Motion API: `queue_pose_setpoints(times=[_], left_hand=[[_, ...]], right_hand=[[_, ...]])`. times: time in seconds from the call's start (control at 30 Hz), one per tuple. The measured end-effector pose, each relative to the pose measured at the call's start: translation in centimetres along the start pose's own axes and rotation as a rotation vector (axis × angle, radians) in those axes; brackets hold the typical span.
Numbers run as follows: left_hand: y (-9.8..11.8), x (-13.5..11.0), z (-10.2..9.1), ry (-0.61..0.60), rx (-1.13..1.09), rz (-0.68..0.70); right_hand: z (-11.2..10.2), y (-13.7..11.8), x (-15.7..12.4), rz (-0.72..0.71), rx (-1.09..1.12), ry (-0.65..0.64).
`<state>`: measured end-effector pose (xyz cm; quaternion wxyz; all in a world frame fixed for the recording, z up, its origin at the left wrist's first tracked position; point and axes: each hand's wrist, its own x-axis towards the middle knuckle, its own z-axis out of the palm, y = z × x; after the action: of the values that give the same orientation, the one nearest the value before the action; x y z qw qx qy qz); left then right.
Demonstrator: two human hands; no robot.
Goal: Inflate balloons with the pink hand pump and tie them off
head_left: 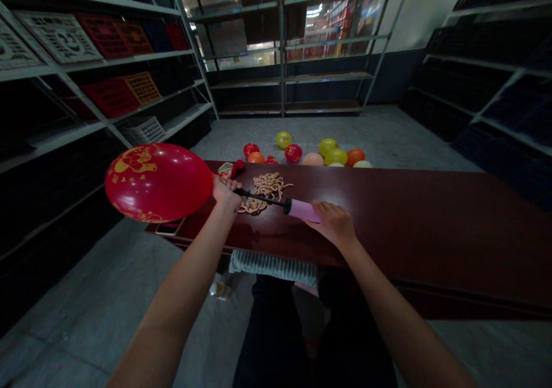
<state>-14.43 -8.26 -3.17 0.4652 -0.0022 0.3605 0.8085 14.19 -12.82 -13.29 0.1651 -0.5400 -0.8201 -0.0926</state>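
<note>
A large, inflated red balloon (157, 182) with gold printing sits at the left of the view. My left hand (226, 191) is closed round its neck, at the black end of a hand balloon pump (303, 210). My right hand (334, 222) grips the pump's pink barrel. Between the two hands the thin black rod of the pump is drawn out. Under the rod, tangled beige uninflated balloons (271, 185) lie in piles on the dark red table (431, 221). The balloon's mouth is hidden by my left fingers.
A phone (169, 227) lies by the table's left edge, and flat red and pale balloons (230, 169) near my left hand. Inflated balloons (336, 157) in several colours rest on the floor behind the table. Shelves with plastic crates (114, 36) stand left; a ribbed pale-blue cloth (272, 266) is before me.
</note>
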Motion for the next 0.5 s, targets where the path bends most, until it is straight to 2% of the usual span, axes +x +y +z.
queue_pose_setpoints(times=[0.07, 0.17, 0.37, 0.5], left_hand=[[0.8, 0.3, 0.1, 0.004, -0.016, 0.009], [0.9, 0.4, 0.6, 0.004, -0.028, 0.016], [-1.2, -0.3, 3.2, -0.063, -0.044, 0.105], [-3.1, -1.1, 5.3, -0.140, -0.030, 0.149]], right_hand=[[0.2, 0.0, 0.1, 0.005, -0.010, 0.022], [0.3, 0.1, 0.1, 0.025, 0.000, 0.034], [-0.3, 0.4, -0.1, 0.178, 0.031, 0.026], [-0.5, 0.5, -0.1, 0.216, 0.078, 0.025]])
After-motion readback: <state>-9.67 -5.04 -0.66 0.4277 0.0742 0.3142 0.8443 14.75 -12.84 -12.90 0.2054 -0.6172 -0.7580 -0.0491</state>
